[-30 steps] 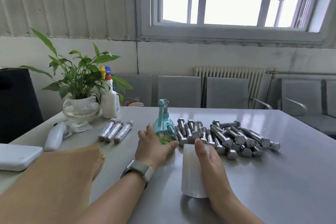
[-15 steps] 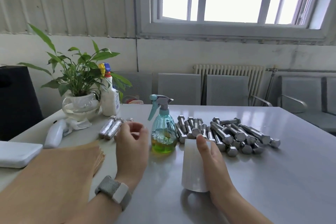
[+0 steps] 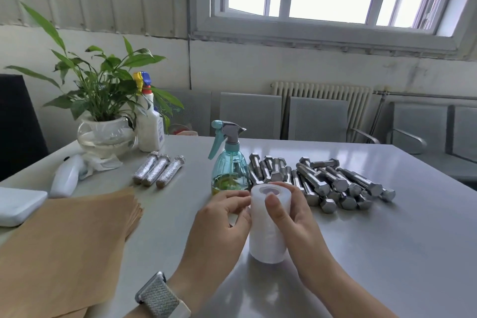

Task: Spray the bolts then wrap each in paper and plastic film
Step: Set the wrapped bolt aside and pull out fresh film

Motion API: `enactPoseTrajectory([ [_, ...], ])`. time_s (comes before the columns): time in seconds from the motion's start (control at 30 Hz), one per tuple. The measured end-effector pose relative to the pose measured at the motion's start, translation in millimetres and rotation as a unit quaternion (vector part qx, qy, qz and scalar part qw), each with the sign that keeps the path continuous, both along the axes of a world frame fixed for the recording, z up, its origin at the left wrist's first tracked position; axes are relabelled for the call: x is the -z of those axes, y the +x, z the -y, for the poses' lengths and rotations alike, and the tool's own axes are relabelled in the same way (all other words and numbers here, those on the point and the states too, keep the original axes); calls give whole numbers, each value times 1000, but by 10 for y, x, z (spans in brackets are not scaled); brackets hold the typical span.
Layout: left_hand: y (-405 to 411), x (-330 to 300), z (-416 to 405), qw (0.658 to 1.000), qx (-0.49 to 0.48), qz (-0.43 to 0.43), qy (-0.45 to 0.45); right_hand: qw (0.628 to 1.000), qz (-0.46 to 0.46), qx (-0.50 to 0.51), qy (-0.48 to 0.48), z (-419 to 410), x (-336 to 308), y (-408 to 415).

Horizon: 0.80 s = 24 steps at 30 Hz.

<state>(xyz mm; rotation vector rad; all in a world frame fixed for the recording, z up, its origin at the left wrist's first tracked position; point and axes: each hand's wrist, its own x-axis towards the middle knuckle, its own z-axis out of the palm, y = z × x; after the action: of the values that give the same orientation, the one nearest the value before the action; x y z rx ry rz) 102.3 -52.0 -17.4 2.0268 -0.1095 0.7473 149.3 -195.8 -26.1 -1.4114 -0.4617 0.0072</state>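
We judge the film step is being prepared: our right hand [image 3: 291, 217] grasps the upright roll of plastic film [image 3: 268, 227] on the desk [image 3: 387, 253], while our left hand [image 3: 222, 217] pinches at its upper edge, likely hunting the loose end. Next we need that end peeled free. The bare bolts [image 3: 322, 183] lie heaped just behind, beside the spray bottle [image 3: 229, 165]; paper sheets [image 3: 64, 240] wait at left.

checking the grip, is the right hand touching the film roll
Touching. The head view shows the right hand wrapped around the film roll, thumb pressed on its front.
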Motion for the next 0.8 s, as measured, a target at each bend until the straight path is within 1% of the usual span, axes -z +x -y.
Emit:
enactPoseTrajectory([
  [0.17, -5, 24, -21, 1000, -20, -12, -5, 1000, -4, 12, 4, 0, 13, 19],
  [0.3, -23, 32, -9, 999, -22, -27, 13, 999, -27, 31, 9, 5, 3, 25],
  [0.37, -30, 33, -12, 999, -25, -28, 22, 997, -62, 36, 27, 4, -3, 28],
  [0.43, -42, 27, -11, 999, -24, -21, 27, 992, -115, 26, 52, 13, -19, 28],
  [0.57, -62, 30, 11, 998, -2, -31, 50, 962, -237, -40, 126, 67, -68, 31],
  [0.67, -58, 64, 38, 996, 5, -24, 83, 949, -268, -60, 158, 81, -57, 59],
  [0.8, -66, 68, 67, 993, -49, -9, 103, 944, -272, -54, 180, 64, -48, 60],
])
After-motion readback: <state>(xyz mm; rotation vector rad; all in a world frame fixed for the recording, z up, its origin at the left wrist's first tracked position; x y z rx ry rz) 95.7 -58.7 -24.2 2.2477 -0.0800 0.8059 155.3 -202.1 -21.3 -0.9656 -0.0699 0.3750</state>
